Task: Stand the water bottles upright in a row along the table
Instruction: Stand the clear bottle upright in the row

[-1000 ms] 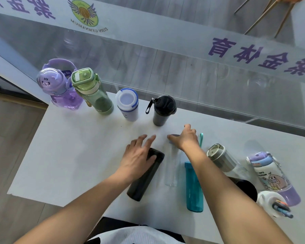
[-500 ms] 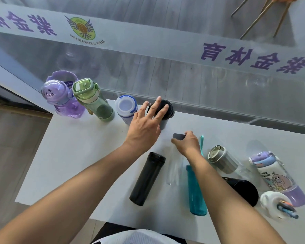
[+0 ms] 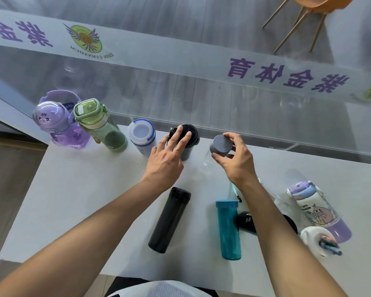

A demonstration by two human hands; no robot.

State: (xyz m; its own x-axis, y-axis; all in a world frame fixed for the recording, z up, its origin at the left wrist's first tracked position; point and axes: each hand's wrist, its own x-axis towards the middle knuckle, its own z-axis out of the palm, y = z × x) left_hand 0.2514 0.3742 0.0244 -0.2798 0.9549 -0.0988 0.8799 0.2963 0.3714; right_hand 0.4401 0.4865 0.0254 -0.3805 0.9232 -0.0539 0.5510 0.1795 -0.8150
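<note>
Several bottles stand upright along the white table's (image 3: 77,196) far edge: a purple cat-lid bottle (image 3: 58,127), a green bottle (image 3: 101,127), a white bottle with blue rim (image 3: 141,136) and a black-capped grey bottle (image 3: 189,146). My left hand (image 3: 167,159) rests its fingers on that black cap. My right hand (image 3: 236,157) grips the grey cap of a clear bottle (image 3: 220,145), held upright to the right of the row. Lying flat are a black flask (image 3: 169,219), a teal bottle (image 3: 228,230) and a purple cartoon bottle (image 3: 317,211).
A black bottle (image 3: 245,220) lies partly hidden under my right forearm. A white cup with pens (image 3: 319,243) sits at the right front. A glass wall with a printed banner (image 3: 180,54) runs right behind the table. Orange chair legs (image 3: 296,24) show beyond it.
My right hand lifted the clear bottle from lying flat and brought it upright beside the row. My left hand left the black flask and reached onto the black-capped bottle.
</note>
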